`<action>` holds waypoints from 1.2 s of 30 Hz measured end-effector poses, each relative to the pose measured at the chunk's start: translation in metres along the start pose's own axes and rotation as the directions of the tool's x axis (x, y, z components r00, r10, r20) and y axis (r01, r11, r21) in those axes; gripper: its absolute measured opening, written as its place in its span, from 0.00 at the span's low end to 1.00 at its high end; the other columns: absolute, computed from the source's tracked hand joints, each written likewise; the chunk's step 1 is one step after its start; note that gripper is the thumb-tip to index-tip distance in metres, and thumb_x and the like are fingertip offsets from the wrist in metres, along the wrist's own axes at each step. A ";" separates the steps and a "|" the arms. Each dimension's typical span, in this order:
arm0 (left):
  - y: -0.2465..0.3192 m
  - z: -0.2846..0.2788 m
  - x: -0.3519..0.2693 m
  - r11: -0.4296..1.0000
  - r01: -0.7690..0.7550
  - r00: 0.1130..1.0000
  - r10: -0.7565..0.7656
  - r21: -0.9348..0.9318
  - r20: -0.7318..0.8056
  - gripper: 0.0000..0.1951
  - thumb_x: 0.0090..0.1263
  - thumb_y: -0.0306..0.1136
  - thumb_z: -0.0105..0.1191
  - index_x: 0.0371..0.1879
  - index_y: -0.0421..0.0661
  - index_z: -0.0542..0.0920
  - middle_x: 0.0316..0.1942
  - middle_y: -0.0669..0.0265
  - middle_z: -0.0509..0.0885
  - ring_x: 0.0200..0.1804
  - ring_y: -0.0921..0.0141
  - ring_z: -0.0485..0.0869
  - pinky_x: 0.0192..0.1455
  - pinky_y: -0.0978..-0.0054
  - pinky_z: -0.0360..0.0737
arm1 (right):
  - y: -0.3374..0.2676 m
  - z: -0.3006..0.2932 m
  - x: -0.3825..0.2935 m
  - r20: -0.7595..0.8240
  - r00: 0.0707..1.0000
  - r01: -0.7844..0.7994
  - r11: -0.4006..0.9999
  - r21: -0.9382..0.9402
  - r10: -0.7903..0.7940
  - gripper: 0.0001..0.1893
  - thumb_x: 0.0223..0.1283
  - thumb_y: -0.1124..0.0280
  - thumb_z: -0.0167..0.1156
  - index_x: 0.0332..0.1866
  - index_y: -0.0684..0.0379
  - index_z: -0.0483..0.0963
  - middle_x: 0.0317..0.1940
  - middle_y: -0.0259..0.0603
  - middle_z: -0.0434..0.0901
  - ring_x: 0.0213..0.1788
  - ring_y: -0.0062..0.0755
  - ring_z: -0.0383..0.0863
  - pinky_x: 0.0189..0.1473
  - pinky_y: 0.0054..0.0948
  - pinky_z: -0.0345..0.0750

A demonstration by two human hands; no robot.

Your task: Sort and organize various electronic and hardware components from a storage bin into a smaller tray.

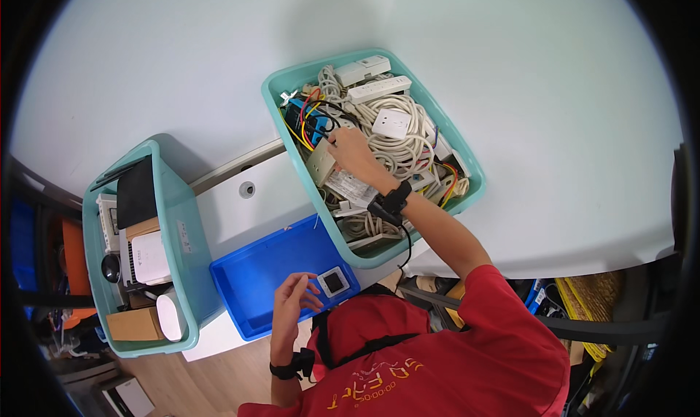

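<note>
My right hand (353,150) reaches into a teal plastic bin (473,184); its fingertips are pinched at black wires beside a cream socket panel (320,163), and whether they grip anything is unclear. Around it lie a coiled white cable (407,157), a white wall socket (391,123), a white power strip (379,89) and a blue and black device (307,123) with red and yellow wires. My left hand (295,299), empty with fingers apart, hovers over the near edge of a blue plastic tray (262,269). Beside it in the tray sits a square white-framed panel with a dark centre (333,282).
A second teal bin (191,264) at the left holds a white router-like box (150,257), a cardboard box (135,324) and a white rounded device (171,317). The white table (547,143) has a round cable grommet (247,189) in the lower section before it.
</note>
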State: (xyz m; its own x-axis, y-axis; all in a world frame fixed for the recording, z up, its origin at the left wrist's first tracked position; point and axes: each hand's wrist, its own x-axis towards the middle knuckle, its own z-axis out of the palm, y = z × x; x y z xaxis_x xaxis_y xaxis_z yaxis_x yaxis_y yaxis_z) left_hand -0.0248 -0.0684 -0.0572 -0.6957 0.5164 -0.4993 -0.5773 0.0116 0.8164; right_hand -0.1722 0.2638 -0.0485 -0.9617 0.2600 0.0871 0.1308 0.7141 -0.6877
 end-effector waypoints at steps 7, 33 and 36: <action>0.000 -0.006 0.000 1.000 -0.024 1.000 0.025 0.014 -0.011 0.15 0.85 0.39 0.49 0.52 0.40 0.83 0.34 0.64 0.83 0.28 0.71 0.86 0.29 0.77 0.82 | -0.004 -0.003 -0.003 -0.015 1.000 0.017 0.982 -0.190 -0.020 0.13 0.63 0.67 0.65 0.44 0.69 0.82 0.32 0.55 0.86 0.39 0.58 0.88 0.43 0.50 0.83; 0.003 -0.004 0.012 0.997 -0.048 0.995 0.054 0.063 -0.086 0.14 0.84 0.37 0.50 0.51 0.38 0.83 0.34 0.61 0.83 0.27 0.70 0.86 0.28 0.75 0.83 | 0.004 -0.022 -0.019 0.180 0.984 -0.014 0.999 0.033 0.008 0.21 0.58 0.71 0.70 0.53 0.76 0.80 0.26 0.55 0.86 0.21 0.41 0.88 0.30 0.34 0.84; 0.002 -0.001 0.014 0.998 -0.036 0.995 0.041 0.057 -0.087 0.14 0.84 0.38 0.51 0.51 0.38 0.83 0.34 0.61 0.83 0.27 0.70 0.86 0.28 0.74 0.83 | 0.007 -0.016 -0.025 0.143 0.983 0.143 0.964 -0.222 -0.113 0.27 0.56 0.62 0.74 0.54 0.73 0.80 0.32 0.57 0.86 0.33 0.49 0.90 0.40 0.42 0.84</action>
State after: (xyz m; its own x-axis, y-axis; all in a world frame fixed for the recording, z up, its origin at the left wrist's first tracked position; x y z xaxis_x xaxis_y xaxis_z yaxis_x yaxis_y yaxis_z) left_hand -0.0365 -0.0623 -0.0629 -0.7535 0.4398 -0.4887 -0.5262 0.0420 0.8493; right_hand -0.1433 0.2728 -0.0443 -0.9948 0.0821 0.0605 0.0421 0.8705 -0.4904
